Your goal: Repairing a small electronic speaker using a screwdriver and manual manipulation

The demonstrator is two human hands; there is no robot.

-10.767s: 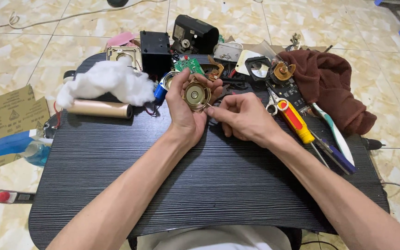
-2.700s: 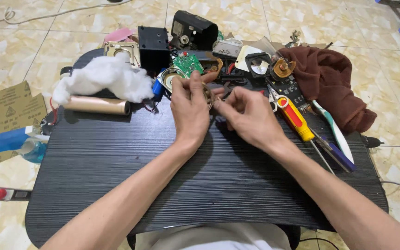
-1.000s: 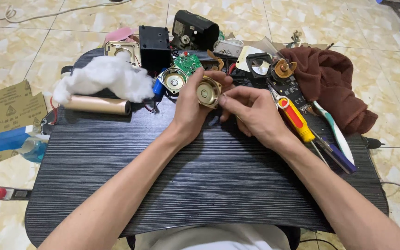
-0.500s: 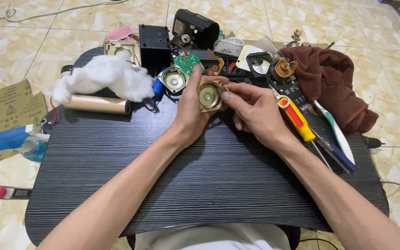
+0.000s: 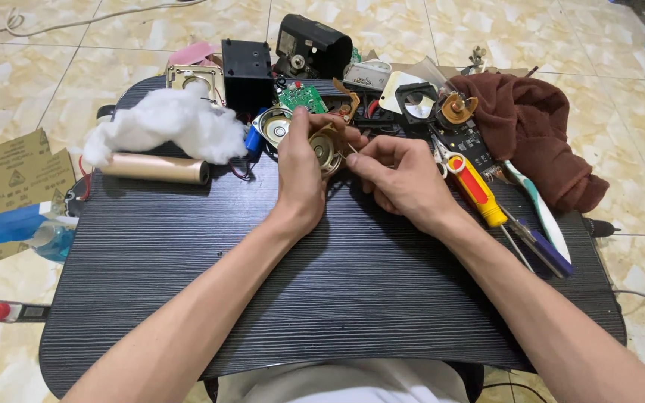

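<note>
Centrally, near the far edge of the dark surface [image 5: 337, 298], the left hand [image 5: 300, 175] grips a small round speaker [image 5: 326, 148], fingers wrapped around its rim. The right hand [image 5: 401, 179] pinches a thin wire or pin at the speaker's edge, fingers pressed together. A second speaker [image 5: 274, 127] lies just beside it, a red-and-yellow screwdriver [image 5: 475, 190] toward the right edge, white stuffing [image 5: 169, 127] toward the left. Judged risk: a hard tug could snap the fine lead. Compared with half a second ago, the speaker is tilted more edge-on
</note>
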